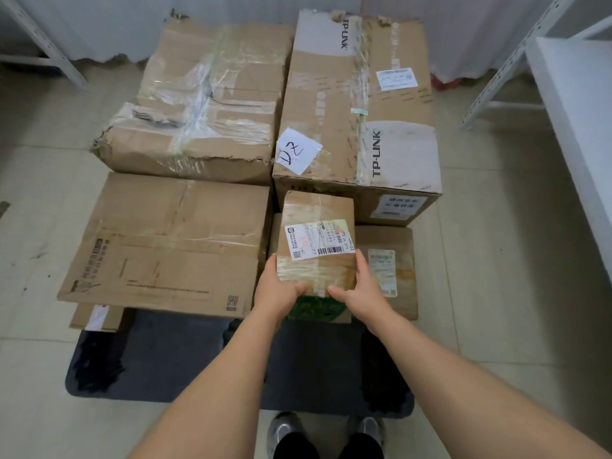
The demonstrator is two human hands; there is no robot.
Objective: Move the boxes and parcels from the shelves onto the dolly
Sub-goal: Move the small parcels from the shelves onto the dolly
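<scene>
Several boxes already lie on the dolly [185, 369], and both hands, the left hand [278, 286] and the right hand [361, 288], grip a small parcel [316, 240] being set there; the shelf [576, 104] looks bare.

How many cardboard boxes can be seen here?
6: crushed box far left, TP-LINK box far right, flat box near left, a box under it, held small box, box beneath. Others may be hidden.

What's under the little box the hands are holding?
Under the small taped box, held by the left hand and right hand, lies a flat brown box on the dark dolly. Something green peeks out beneath; the hands cover most of it.
</scene>
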